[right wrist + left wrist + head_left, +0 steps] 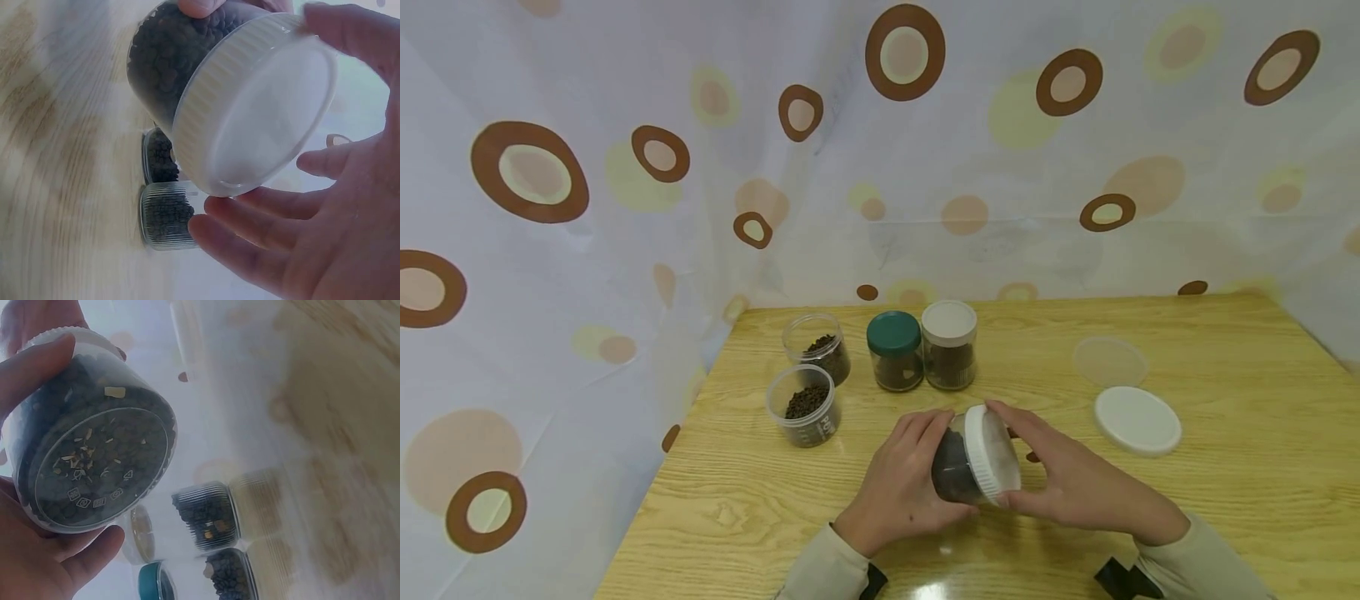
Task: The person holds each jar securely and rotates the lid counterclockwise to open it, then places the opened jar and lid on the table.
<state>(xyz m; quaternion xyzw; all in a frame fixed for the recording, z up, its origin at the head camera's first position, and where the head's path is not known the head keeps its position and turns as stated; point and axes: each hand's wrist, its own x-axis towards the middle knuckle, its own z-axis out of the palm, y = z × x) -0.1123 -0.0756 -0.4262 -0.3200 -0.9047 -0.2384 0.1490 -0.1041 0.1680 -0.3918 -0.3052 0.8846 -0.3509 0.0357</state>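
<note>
My left hand (901,483) grips a clear plastic jar (953,468) of dark pellets or beans, tipped on its side above the table. A ribbed white lid (998,457) sits on the jar's mouth, facing right. My right hand (1078,485) holds that lid by its rim, thumb and fingers on opposite edges, the palm apart from its flat top. The left wrist view shows the jar's base (103,465) with pale flakes among the dark contents. In the right wrist view the lid's top (275,112) is turned toward the palm.
Behind stand a green-lidded jar (895,371) and a white-lidded jar (950,364), side by side. Two lidless tubs, a front one (808,429) and a back one (835,362), hold dark pellets at left. A white lid (1138,421) and a translucent disc (1110,361) lie at right.
</note>
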